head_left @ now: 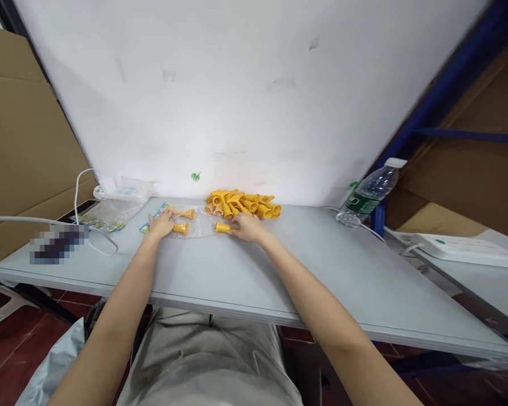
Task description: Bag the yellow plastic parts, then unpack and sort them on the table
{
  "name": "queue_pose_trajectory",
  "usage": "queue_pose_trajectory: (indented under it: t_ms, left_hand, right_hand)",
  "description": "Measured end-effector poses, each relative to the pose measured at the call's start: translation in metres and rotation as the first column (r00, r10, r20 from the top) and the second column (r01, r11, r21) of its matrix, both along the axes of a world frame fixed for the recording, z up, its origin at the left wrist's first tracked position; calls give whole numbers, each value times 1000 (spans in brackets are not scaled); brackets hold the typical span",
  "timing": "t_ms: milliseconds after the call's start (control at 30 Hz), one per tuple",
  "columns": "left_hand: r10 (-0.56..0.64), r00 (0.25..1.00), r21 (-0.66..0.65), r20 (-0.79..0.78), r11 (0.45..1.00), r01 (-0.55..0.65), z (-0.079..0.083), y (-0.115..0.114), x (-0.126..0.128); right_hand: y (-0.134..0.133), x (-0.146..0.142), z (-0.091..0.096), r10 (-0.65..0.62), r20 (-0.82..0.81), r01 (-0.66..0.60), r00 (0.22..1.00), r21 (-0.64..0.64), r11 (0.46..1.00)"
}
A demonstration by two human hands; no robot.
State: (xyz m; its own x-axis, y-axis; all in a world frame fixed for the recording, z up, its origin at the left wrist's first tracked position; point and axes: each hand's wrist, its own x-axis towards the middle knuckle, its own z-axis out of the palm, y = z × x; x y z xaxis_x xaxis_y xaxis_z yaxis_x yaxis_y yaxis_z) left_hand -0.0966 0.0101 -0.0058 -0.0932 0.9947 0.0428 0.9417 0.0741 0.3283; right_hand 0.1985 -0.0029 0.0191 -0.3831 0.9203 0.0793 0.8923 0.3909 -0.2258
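Note:
A clear plastic bag (201, 226) with a colourful printed header lies flat on the table. My left hand (162, 222) is on its header end, fingers closed on the bag. Two yellow horn-shaped plastic pieces (180, 228) are beside my left fingers, inside the bag as far as I can see. My right hand (249, 226) grips the narrow end of another yellow horn-shaped piece (223, 226), its wide end pointing left at the bag. Just behind my right hand is a pile of similar yellow pieces (254, 204), against the white wall.
More clear packaging (114, 210) with printed edges lies at the left, near a white cable (77, 192). A plastic bottle (368, 194) leans at the back right. A white power strip (465, 250) lies beyond it. Cardboard (21, 135) stands at the left.

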Motion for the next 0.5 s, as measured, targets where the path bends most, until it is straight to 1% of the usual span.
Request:
queue_pose_trajectory:
  t_ms: [67, 133, 233, 333, 433, 500]
  left_hand:
    - [13, 1000, 3, -15, 1000, -13, 1, -2, -2]
    - [31, 999, 11, -29, 999, -31, 1, -3, -3]
    - [34, 999, 73, -32, 997, -32, 2, -3, -2]
    - [-15, 1000, 113, 2, 994, 14, 1, -1, 5]
    - [-56, 998, 59, 11, 997, 56, -1, 2, 11]
    - [-66, 998, 23, 4, 998, 65, -2, 3, 13]
  right_hand:
    - [-1, 6, 5, -20, 86, 24, 996, -46, 999]
    - [-1, 8, 7, -11, 109, 19, 994, -67, 998]
    - [-2, 8, 13, -18, 63, 21, 998, -47, 999]
    - [-3, 5, 24, -25, -12, 25, 1000, -10, 1000]
    - [-5, -1, 36, -6, -28, 6, 1000, 16, 1000]
    - [-6, -8, 42, 16, 24, -16, 1000, 9, 1000]
